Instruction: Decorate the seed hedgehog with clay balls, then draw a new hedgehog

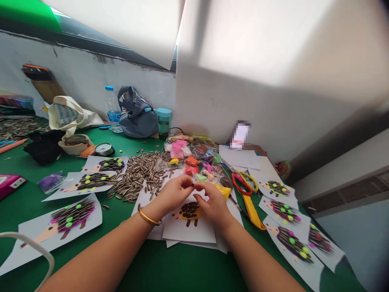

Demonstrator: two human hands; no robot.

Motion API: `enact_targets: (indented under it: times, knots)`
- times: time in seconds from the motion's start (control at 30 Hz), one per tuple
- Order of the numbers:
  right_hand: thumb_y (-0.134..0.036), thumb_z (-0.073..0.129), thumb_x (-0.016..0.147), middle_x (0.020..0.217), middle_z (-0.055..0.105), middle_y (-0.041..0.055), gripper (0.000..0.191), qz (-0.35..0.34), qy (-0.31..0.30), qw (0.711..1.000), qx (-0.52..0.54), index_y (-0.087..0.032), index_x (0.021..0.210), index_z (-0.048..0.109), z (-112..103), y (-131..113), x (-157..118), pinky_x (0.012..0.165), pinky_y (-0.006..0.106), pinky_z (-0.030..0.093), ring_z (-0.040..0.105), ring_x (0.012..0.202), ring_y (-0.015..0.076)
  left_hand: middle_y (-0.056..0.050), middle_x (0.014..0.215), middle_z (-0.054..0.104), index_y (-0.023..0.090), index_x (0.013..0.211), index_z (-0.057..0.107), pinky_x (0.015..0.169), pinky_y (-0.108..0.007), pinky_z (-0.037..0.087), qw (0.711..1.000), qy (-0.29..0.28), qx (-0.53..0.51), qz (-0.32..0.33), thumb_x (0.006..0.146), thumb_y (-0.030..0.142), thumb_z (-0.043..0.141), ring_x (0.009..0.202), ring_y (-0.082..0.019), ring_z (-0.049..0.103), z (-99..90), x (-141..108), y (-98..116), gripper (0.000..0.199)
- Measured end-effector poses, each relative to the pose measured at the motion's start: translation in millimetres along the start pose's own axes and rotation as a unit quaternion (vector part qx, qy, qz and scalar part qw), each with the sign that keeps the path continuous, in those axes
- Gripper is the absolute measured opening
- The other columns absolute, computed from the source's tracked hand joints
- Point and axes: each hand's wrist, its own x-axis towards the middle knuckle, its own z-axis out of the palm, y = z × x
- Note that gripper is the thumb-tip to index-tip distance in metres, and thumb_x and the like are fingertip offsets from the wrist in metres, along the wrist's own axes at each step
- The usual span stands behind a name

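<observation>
Plainly, the green table point(146, 265) bears a heap of striped seeds point(141, 176) and, near it, a white sheet point(190, 235) showing a yellow hedgehog point(188, 211). The left hand point(173, 195) seems to pinch a tiny dark piece point(192, 185) in closed fingertips; the right hand point(215, 205) puts its forefinger against them, thumb apart. Readying that piece looks like the step; placing it would call for a steady pinch. The hedgehog lies just below the fingers.

Hedgehog picture point(190, 210), one: yellow body set with dark seeds, brown legs, snout leftward; on white sheet point(188, 235), lying flat. Small dark piece point(192, 185), one: indistinct, held above the picture.
</observation>
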Motion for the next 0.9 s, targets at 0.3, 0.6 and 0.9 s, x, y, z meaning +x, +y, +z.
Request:
enact_targets:
  times: [0.3,0.6,0.9]
  knots:
    - [-0.023,0.054,0.089,0.092,0.07,0.0057,0.016,-0.037,0.027,0.998,-0.046,-0.022,0.099,0.067,-3.0,-4.1,8.3,0.08,0.032,0.046,0.061,0.087,0.0198,-0.002,0.079,0.064,0.019,0.075,0.065,0.071,-0.028,0.044,0.999,0.003,0.034,0.022,0.083,0.033,0.054,0.078,-0.017,0.057,2.2,2.0,3.0,0.019]
    - [-0.027,0.054,0.091,0.087,0.071,0.0039,0.015,-0.045,0.023,0.998,-0.026,-0.024,0.092,0.069,-4.7,-7.4,8.1,0.077,0.031,0.046,0.063,0.084,0.0189,-0.002,0.077,0.058,0.02,0.073,0.051,0.065,-0.028,0.041,0.988,-0.086,0.124,0.042,0.09,0.027,0.033,0.072,-0.017,0.052,-1.5,-1.5,4.8,0.026]
    - [-0.028,0.056,0.091,0.087,0.071,0.0047,0.014,-0.037,0.027,0.997,-0.055,-0.023,0.09,0.069,-1.2,-8.9,5.8,0.077,0.031,0.046,0.063,0.084,0.0194,-0.002,0.07,0.055,0.022,0.067,0.046,0.062,-0.03,0.037,0.98,-0.047,0.187,0.043,0.078,0.019,0.037,0.068,-0.019,0.049,6.8,0.2,-1.5,0.015]
